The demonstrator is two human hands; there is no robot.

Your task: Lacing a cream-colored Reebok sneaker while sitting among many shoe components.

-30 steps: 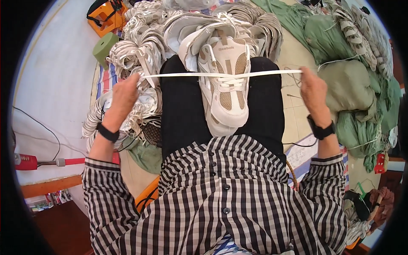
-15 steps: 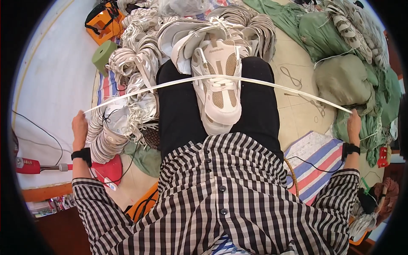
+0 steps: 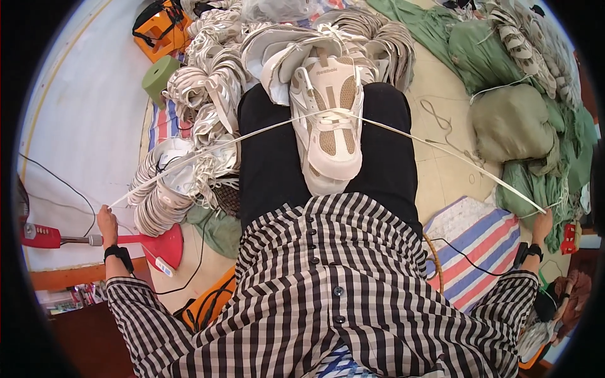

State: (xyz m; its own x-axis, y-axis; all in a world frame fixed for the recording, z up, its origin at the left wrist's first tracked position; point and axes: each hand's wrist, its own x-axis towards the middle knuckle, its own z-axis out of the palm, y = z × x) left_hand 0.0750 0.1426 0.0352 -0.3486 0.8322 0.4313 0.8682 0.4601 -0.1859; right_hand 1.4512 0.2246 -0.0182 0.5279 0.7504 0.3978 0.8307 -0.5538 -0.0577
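Shoe (image 3: 328,140) lies between and ahead of left hand (image 3: 108,227) and right hand (image 3: 542,225).

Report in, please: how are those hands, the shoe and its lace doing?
Left hand, right hand: spread wide, each gripping one end of the lace. Shoe on black trousers, toe bodyward. Nothing plainly in the way.

FAR LEFT: orange plastic object (image 3: 168,39) | LEFT: green stool (image 3: 159,80), just nearer | RIGHT: stuffed olive sack (image 3: 512,120), beside green cloth (image 3: 482,57) | NEAR RIGHT: striped sheet (image 3: 480,232), flat on floor (image 3: 441,183)
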